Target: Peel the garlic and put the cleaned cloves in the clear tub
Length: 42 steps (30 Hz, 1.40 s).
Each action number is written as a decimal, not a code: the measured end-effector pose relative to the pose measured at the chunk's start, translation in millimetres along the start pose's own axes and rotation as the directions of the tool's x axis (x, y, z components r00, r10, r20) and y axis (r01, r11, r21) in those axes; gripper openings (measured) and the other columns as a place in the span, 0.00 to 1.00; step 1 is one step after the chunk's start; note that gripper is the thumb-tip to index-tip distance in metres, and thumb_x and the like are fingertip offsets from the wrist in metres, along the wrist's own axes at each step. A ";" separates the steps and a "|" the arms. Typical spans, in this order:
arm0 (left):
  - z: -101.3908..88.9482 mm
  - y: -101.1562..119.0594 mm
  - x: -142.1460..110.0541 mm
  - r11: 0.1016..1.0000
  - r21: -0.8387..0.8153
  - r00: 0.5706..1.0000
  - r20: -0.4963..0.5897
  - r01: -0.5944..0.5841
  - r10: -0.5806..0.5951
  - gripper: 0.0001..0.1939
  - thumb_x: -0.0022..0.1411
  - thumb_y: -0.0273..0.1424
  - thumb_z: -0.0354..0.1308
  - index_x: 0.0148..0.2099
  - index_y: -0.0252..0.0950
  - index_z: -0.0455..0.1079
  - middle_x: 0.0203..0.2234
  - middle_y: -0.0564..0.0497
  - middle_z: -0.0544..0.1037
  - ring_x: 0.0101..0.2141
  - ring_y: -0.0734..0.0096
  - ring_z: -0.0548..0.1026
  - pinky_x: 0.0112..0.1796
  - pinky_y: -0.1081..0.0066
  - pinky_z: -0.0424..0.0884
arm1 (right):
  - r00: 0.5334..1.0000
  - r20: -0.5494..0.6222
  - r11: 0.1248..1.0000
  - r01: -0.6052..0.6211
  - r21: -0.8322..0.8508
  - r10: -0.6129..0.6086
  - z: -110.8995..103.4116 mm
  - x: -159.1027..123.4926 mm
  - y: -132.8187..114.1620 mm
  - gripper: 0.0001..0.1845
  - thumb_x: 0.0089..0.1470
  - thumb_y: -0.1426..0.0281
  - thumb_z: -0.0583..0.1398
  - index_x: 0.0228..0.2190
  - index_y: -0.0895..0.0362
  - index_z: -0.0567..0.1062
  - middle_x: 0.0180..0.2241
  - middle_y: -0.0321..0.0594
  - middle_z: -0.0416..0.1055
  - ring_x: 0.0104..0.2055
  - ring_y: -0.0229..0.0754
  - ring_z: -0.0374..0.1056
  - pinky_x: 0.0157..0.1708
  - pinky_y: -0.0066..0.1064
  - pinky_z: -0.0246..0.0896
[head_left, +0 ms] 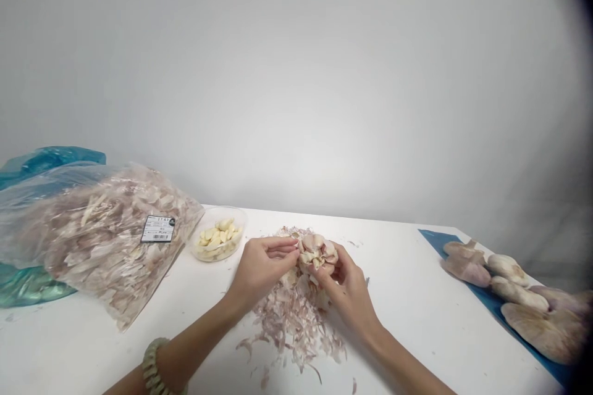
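Between my hands, above the middle of the table, is a partly opened garlic bulb (pixel 317 251) with its cloves showing. My right hand (pixel 348 287) is wrapped round its right side, thumb across the front. My left hand (pixel 265 265) pinches at the bulb's left edge with thumb and fingertips; whether a bit of skin is between them I cannot make out. Beneath both hands spreads a loose heap of garlic skins (pixel 296 315). A clear plastic tub (pixel 197 253) holding peeled garlic cloves (pixel 221 233) stands just beyond my left hand.
A big clear bag of garlic skins (pixel 106 241) with a printed label (pixel 158 229) lies at the left, with blue-green plastic (pixel 55 157) behind it. Several whole garlic bulbs (pixel 509 268) rest on a blue sheet (pixel 438 238) at the right. A plain wall (pixel 296 74) stands behind the white table (pixel 398 296).
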<state>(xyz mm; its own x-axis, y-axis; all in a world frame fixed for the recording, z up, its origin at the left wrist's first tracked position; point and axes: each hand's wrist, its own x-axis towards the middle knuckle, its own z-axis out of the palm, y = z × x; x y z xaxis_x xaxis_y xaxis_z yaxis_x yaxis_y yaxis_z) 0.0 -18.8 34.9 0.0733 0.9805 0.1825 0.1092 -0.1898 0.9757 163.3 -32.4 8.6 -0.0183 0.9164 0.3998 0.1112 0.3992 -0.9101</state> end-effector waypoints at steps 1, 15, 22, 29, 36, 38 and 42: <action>0.0 -0.3 0.0 1.000 -0.016 1.000 0.003 0.017 -0.017 0.17 0.50 0.35 0.64 0.43 0.33 0.76 0.35 0.43 0.81 0.37 0.63 0.79 0.42 0.64 0.76 | 1.000 0.010 1.000 0.005 -0.015 -0.005 -0.6 -0.1 0.7 0.20 0.50 0.63 0.60 0.45 0.56 0.69 0.38 0.44 0.74 0.36 0.45 0.69 0.34 0.33 0.61; 1.8 2.6 0.1 0.974 -0.205 0.991 0.106 0.097 -0.076 0.20 0.53 0.33 0.63 0.49 0.33 0.72 0.41 0.42 0.79 0.42 0.64 0.77 0.45 0.66 0.74 | 0.996 0.071 0.984 0.068 -0.165 -0.057 -5.6 -0.6 2.2 0.22 0.53 0.63 0.58 0.49 0.56 0.65 0.34 0.43 0.72 0.33 0.44 0.67 0.32 0.33 0.62; -3.5 9.6 1.4 0.972 -0.183 0.977 0.178 0.148 -0.115 0.24 0.51 0.34 0.64 0.50 0.30 0.71 0.40 0.40 0.79 0.41 0.62 0.77 0.44 0.66 0.74 | 0.986 0.084 0.964 0.161 -0.210 -0.147 -8.9 1.0 6.4 0.21 0.54 0.64 0.57 0.49 0.57 0.65 0.33 0.41 0.72 0.32 0.42 0.67 0.32 0.33 0.64; -6.7 22.8 0.8 0.967 -0.126 0.964 0.181 0.221 -0.197 0.26 0.45 0.30 0.68 0.48 0.29 0.71 0.37 0.41 0.80 0.38 0.59 0.78 0.42 0.64 0.74 | 0.974 0.119 0.946 0.217 -0.243 -0.193 -9.2 0.6 6.3 0.20 0.54 0.65 0.57 0.48 0.56 0.65 0.32 0.39 0.71 0.32 0.42 0.68 0.32 0.32 0.65; -7.5 22.3 1.9 0.968 -0.112 0.964 0.172 0.225 -0.204 0.25 0.44 0.29 0.67 0.47 0.29 0.72 0.36 0.41 0.80 0.37 0.59 0.79 0.41 0.63 0.75 | 0.969 0.125 0.940 0.236 -0.245 -0.211 -9.3 1.6 6.6 0.19 0.54 0.66 0.57 0.48 0.56 0.65 0.32 0.39 0.70 0.31 0.41 0.68 0.32 0.31 0.65; -7.8 23.2 2.0 0.969 -0.108 0.963 0.183 0.221 -0.199 0.24 0.44 0.29 0.67 0.46 0.29 0.72 0.35 0.42 0.81 0.37 0.60 0.79 0.41 0.65 0.74 | 0.970 0.125 0.943 0.235 -0.237 -0.211 -9.0 1.5 7.3 0.20 0.54 0.66 0.57 0.48 0.56 0.65 0.32 0.39 0.70 0.32 0.41 0.68 0.32 0.31 0.65; -8.2 25.6 1.7 0.971 -0.086 0.961 0.188 0.223 -0.204 0.22 0.45 0.28 0.66 0.45 0.29 0.73 0.34 0.43 0.81 0.36 0.62 0.79 0.40 0.67 0.74 | 0.968 0.137 0.944 0.237 -0.230 -0.210 -8.8 1.0 8.0 0.20 0.54 0.66 0.56 0.48 0.57 0.64 0.31 0.39 0.69 0.31 0.41 0.68 0.32 0.32 0.65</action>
<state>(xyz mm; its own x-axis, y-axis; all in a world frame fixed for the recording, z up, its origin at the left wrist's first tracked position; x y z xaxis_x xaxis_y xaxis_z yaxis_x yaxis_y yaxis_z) -5.2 -21.6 61.3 0.2347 0.9709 -0.0468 0.0374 0.0391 0.9985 173.0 -28.6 2.7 -0.1768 0.8074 0.5628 0.3292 0.5874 -0.7393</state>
